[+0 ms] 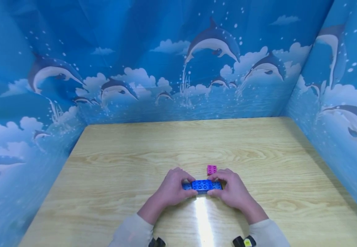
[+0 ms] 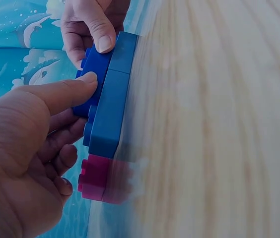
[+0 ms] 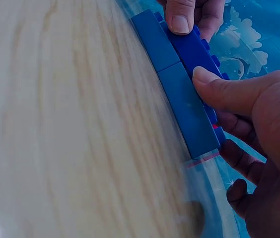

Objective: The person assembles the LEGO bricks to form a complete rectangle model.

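Observation:
Two lighter blue toy building bricks [image 2: 111, 114] [image 3: 182, 101] stand end to end on the table. Across their seam lies a darker blue brick [image 1: 201, 185], studs up. My left hand [image 1: 176, 187] pinches the darker brick's left part between thumb and fingers, and my right hand [image 1: 231, 188] grips its right part the same way. Both thumbs press its near side, as the wrist views show. The left wrist view has a pink brick [image 2: 95, 176] at the row's lower end. Fingers hide part of the row's far side.
Behind the blue row, close to the right hand, a small pink brick [image 1: 211, 169] sits on the wood-grain table [image 1: 129, 147]. Dolphin-printed blue curtains [image 1: 153, 68] border the table at the back and both sides.

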A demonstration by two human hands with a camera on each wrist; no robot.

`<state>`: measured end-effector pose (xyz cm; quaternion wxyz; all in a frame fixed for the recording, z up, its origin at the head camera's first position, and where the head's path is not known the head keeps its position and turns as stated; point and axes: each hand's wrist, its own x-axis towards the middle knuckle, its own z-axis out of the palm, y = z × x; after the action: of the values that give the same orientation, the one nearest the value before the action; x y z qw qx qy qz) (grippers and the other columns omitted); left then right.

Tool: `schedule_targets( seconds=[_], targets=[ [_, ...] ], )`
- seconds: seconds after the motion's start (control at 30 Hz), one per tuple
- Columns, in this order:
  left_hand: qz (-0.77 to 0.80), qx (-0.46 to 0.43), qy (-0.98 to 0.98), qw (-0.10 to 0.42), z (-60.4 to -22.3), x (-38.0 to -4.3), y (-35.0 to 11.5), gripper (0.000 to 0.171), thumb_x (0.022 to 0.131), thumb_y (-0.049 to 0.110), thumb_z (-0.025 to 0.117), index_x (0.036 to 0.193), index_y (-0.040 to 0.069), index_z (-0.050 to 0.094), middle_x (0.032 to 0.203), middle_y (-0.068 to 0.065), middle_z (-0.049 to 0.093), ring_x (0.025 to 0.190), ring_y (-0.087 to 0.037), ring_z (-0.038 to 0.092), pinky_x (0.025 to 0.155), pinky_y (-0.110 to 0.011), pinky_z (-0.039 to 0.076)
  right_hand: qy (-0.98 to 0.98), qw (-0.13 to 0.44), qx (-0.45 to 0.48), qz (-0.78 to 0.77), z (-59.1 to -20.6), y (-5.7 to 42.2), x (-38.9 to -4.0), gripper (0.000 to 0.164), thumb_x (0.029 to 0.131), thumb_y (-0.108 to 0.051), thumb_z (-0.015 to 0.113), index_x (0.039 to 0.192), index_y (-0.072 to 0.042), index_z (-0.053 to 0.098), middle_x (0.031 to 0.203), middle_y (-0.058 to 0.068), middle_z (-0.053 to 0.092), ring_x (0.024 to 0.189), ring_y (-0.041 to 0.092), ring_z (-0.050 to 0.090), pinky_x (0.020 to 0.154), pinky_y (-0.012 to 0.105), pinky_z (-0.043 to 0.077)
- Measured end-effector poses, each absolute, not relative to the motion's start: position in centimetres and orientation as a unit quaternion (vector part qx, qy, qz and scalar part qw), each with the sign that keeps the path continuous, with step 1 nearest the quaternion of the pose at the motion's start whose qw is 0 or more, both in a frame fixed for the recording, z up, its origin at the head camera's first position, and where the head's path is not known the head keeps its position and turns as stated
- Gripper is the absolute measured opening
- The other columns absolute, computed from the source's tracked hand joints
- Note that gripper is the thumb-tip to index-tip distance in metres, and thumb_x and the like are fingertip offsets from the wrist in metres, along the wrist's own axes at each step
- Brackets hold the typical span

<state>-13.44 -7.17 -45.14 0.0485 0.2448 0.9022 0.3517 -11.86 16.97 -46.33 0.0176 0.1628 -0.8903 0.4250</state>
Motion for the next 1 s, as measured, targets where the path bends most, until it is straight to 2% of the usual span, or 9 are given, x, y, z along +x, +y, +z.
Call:
schedule_targets(
  seconds=[0.27,0.37,0.53,0.67,0.87,1.0],
  targets=[
    [0.343,0.252,0.904,0.032,-45.24,-13.4,-6.99,0.035,0.075,0.033,0.089,0.102,0.014,0.078,0.09,0.013,0.067,0.084,-0.007,0.055,0.086,-0.034,0.045,-0.897,0.034,0.178,0.404,-46.31,16.99,-11.94,0.04,0.065,-0.019,0.094,0.1,-0.019,0.076,0.095,-0.015,0.066,0.095,0.013,0.058,0.09,0.043,0.049],
    [0.343,0.253,0.904,0.029,-45.27,-13.37,-6.91,0.034,0.075,0.032,0.088,0.102,0.013,0.077,0.092,0.011,0.069,0.088,-0.008,0.058,0.095,-0.037,0.046,-0.898,0.038,0.179,0.401,-46.5,16.96,-11.92,0.04,0.065,-0.019,0.094,0.1,-0.02,0.075,0.098,-0.013,0.067,0.096,0.013,0.059,0.09,0.042,0.049],
    [0.35,0.247,0.903,0.032,-45.29,-13.27,-6.84,0.035,0.075,0.03,0.088,0.103,0.012,0.076,0.096,0.009,0.07,0.094,-0.011,0.061,0.107,-0.039,0.039,-0.899,0.042,0.183,0.395,-46.63,16.91,-11.88,0.04,0.066,-0.019,0.093,0.101,-0.021,0.074,0.101,-0.011,0.068,0.096,0.013,0.058,0.089,0.043,0.049],
    [0.353,0.235,0.905,0.041,-45.36,-13.2,-6.91,0.038,0.075,0.032,0.088,0.105,0.012,0.075,0.098,0.007,0.07,0.096,-0.012,0.061,0.106,-0.04,0.04,-0.902,0.035,0.181,0.391,-46.54,16.94,-11.94,0.041,0.065,-0.019,0.094,0.101,-0.021,0.075,0.099,-0.013,0.067,0.095,0.012,0.058,0.089,0.042,0.049],
    [0.352,0.233,0.905,0.045,-45.68,-13.28,-7.32,0.042,0.075,0.033,0.088,0.109,0.011,0.074,0.101,0.004,0.071,0.096,-0.013,0.062,0.096,-0.039,0.048,-0.904,0.033,0.174,0.39,-46.4,16.85,-11.83,0.04,0.065,-0.02,0.094,0.1,-0.022,0.074,0.097,-0.015,0.066,0.093,0.012,0.058,0.087,0.04,0.049],
    [0.334,0.239,0.911,0.038,-45.35,-13.17,-7.62,0.044,0.076,0.034,0.088,0.109,0.009,0.074,0.102,0.001,0.072,0.098,-0.016,0.064,0.097,-0.039,0.048,-0.904,0.035,0.17,0.391,-46.38,16.83,-11.78,0.04,0.065,-0.02,0.094,0.1,-0.022,0.074,0.097,-0.015,0.066,0.093,0.012,0.058,0.088,0.041,0.048]
  ],
)
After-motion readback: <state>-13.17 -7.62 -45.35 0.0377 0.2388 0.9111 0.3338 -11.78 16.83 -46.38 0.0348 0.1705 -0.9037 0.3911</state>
